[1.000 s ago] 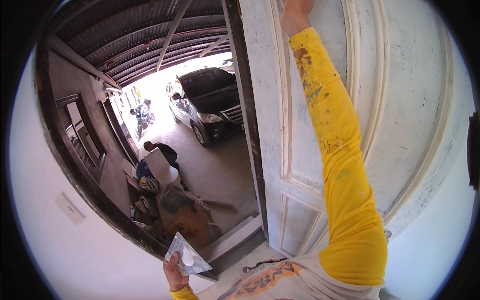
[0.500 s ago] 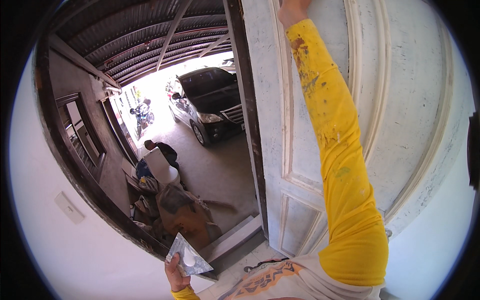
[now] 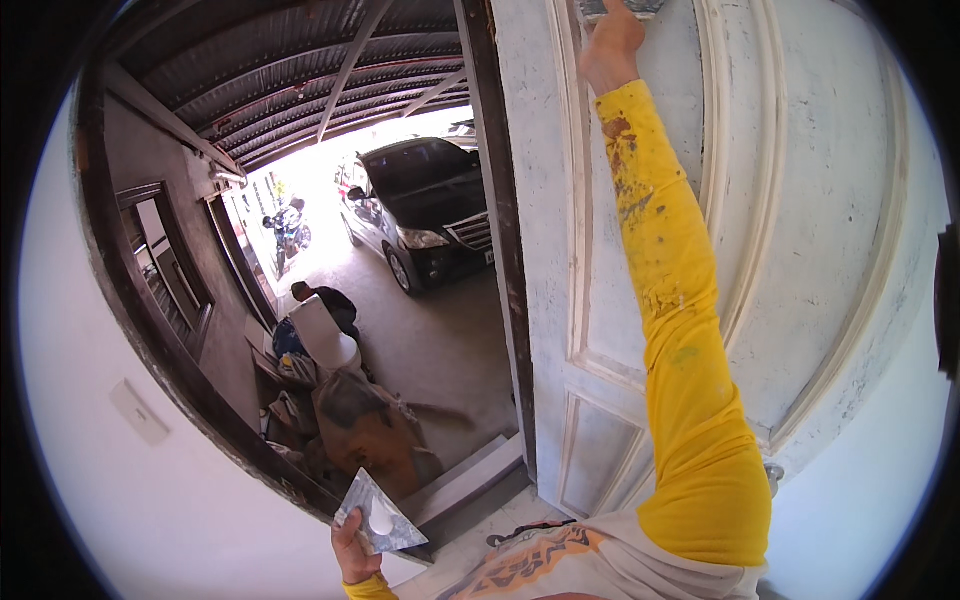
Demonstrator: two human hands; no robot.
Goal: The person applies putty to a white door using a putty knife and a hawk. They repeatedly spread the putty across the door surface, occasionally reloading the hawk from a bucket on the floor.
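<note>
While reaching high up the white panelled door point(image 3: 820, 200) with the right hand point(image 3: 613, 45), gripping a flat, smeared metal blade point(image 3: 648, 8) over the door's upper panel. Cannot tell for certain about contact between edge and panel, with part of the tool cut off at the top of the view. Low down, to the left of the door, holding a grey metal plate point(image 3: 401, 534) clasped in the left hand point(image 3: 350, 548), with a white dab point(image 3: 381, 517), probably paste, on its face.

To do this well, probably best to keep the blade at a low, steady angle to the door and press evenly along its whole edge. Likely wise to draw along the raised moulding point(image 3: 716, 110) on the door rather than across it, so as not to catch a corner or leave ridges. Worth tilting the plate as little as possible, for fear of losing the dab. Better to keep the yellow sleeve point(image 3: 680, 270) clear of the door's face too.

Compared with half a second ago, reaching a little lower on the door with the right hand, now showing more of it, along with part of the blade, hidden then. Viewing the door from a slightly shifted angle as well. Keeping the plate in nearly the same place, low to the left of the door.
</note>
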